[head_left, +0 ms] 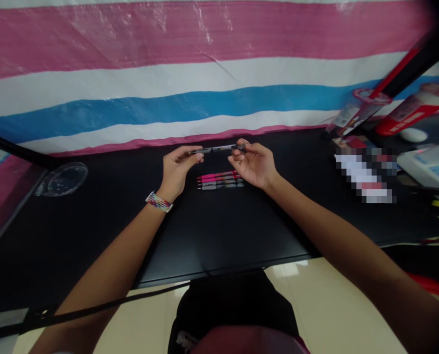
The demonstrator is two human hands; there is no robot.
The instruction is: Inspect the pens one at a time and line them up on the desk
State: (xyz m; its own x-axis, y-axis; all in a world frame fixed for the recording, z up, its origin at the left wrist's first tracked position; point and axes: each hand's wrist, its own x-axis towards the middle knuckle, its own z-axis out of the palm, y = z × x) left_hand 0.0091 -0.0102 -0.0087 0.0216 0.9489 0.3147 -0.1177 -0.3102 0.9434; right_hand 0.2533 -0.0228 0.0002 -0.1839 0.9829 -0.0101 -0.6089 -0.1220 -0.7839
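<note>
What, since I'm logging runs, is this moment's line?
left hand: holds one pen; right hand: holds pen's other end; pink pens, grey pens: side by side on table

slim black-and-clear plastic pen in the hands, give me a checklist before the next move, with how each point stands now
1. Left hand gripping the slim black-and-clear plastic pen: ok, pinched near its left end.
2. Right hand gripping it: ok, fingers at the other end.
3. Slim pink pens and slim grey pens lined up on the flat black tabletop: ok, side by side.
4. Right hand off that row: cannot tell, it appears close to the right ends.
5. Held pen's writing tip out or covered: cannot tell, too small.
6. Round clear plastic lid-like piece out of the way: ok, well left of both hands.
</note>
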